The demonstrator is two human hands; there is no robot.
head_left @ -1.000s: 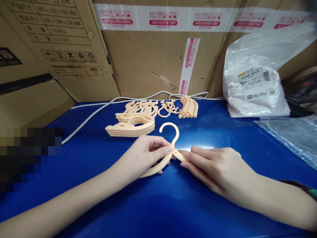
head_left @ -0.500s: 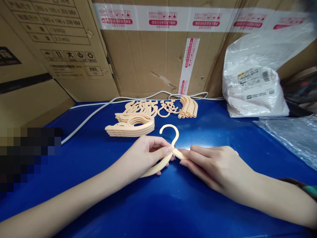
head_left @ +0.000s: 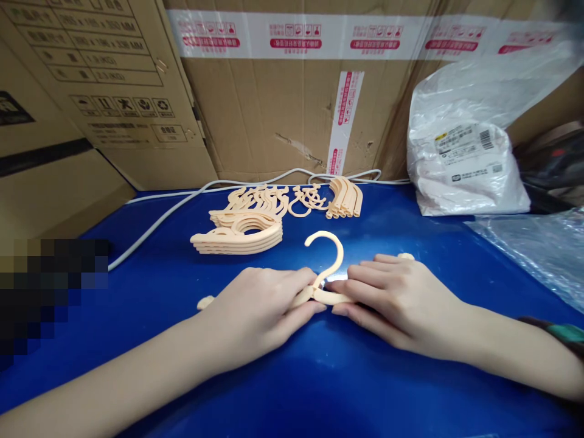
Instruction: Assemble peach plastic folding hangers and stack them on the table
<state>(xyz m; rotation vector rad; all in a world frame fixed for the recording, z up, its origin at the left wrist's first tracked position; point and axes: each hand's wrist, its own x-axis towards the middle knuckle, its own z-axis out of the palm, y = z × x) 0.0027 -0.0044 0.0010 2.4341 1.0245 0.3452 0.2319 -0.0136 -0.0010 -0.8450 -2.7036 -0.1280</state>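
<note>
L hand (head_left: 264, 304) & R hand (head_left: 401, 298) both grip the hanger (head_left: 328, 297), its L side just swung out, so it's spread wider now

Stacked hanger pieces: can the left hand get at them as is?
Probably, if it lets go of the hanger; the stacked hanger pieces sit just beyond the left hand, nothing visible between.
</note>
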